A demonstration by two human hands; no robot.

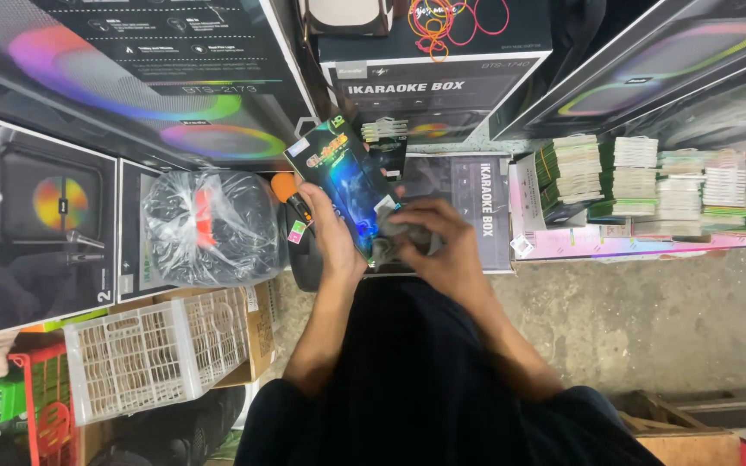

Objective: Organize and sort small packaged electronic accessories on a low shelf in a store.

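- Left hand [331,235]: fingers closed along the left edge of a flat, glossy dark retail box with blue and orange print [349,183], holding it tilted in front of the body.
- Right hand [435,235]: fingers curled around a crumpled grey cloth [397,242], pressed against the lower right corner of the same box.
- Step in hand, as a judgement: the box face is being wiped with the cloth while the left hand steadies it.
- Next move, as a judgement: it calls for a firm left-hand hold and even cloth pressure across the remaining face; the box would need turning to reach the back.
- Position of the box: held in the air above a larger dark carton with a white side panel [464,203], not resting on it.
- Just left of the left hand: an orange-tipped object, probably a microphone [287,192]; the view is partly blocked.
- Further left: a clear plastic bag with red contents [211,226] and a white plastic lattice basket [144,355].
- To the right: stacks of small green-edged packs [615,173] on a shelf above a concrete floor [649,319].
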